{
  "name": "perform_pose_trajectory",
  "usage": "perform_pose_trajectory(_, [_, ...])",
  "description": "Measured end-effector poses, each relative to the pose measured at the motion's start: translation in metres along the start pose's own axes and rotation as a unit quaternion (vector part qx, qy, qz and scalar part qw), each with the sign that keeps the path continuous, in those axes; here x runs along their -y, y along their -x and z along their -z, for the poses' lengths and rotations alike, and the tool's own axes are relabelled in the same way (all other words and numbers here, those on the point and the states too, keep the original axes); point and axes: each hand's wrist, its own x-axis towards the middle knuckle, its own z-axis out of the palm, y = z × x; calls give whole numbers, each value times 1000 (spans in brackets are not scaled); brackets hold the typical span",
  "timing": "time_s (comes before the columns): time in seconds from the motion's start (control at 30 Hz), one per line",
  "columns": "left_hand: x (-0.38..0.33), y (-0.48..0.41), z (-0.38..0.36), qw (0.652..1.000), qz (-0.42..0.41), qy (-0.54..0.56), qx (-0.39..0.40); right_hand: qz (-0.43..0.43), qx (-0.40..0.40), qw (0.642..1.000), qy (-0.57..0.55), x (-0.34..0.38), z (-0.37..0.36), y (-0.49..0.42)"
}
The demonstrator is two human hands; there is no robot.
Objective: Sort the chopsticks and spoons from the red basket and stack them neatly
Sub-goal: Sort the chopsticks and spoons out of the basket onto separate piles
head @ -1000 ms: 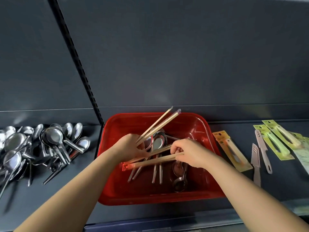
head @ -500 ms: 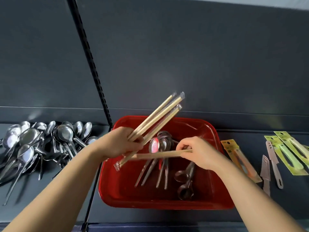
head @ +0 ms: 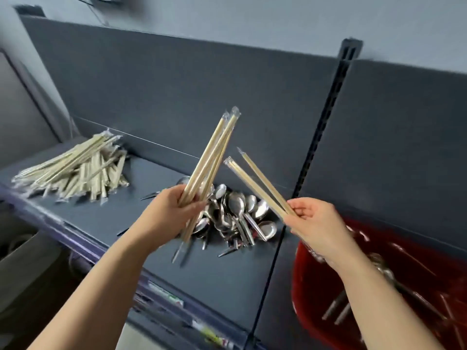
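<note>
My left hand (head: 174,213) grips a bundle of wrapped wooden chopsticks (head: 213,157), held upright above the shelf. In my right hand (head: 316,221) two more wrapped chopsticks (head: 255,180) are pinched, pointing up and left. The red basket (head: 310,299) sits at the lower right, partly behind my right forearm, with several spoons left inside. A heap of steel spoons (head: 235,215) lies on the shelf between my hands. Far left on the shelf lies a pile of wrapped chopsticks (head: 75,170).
The dark grey shelf (head: 217,271) has a back panel and a black slotted upright (head: 326,122) dividing two bays. Its front edge carries price labels (head: 166,296). Below left stands a grey bin (head: 22,251).
My view has swung left, so the basket now sits at the lower right and the chopstick pile has come into sight. Both hands have lifted their chopsticks out of the basket and over the shelf.
</note>
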Motion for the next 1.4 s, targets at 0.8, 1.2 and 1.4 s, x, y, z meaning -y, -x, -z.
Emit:
perform_pose_trajectory(0.8, [241,-95,310,978,183,-53,-86,-52,44,997,41,117,-425,-115])
perform_pose_trajectory(1.2, [278,-214,301,970,193,-100,-105,-92,54,989,100,103,-490,-216])
perform_pose_trajectory(1.4, [285,-229,301,976,106,-171,-80,-75,76,983,150,99,-494,-226])
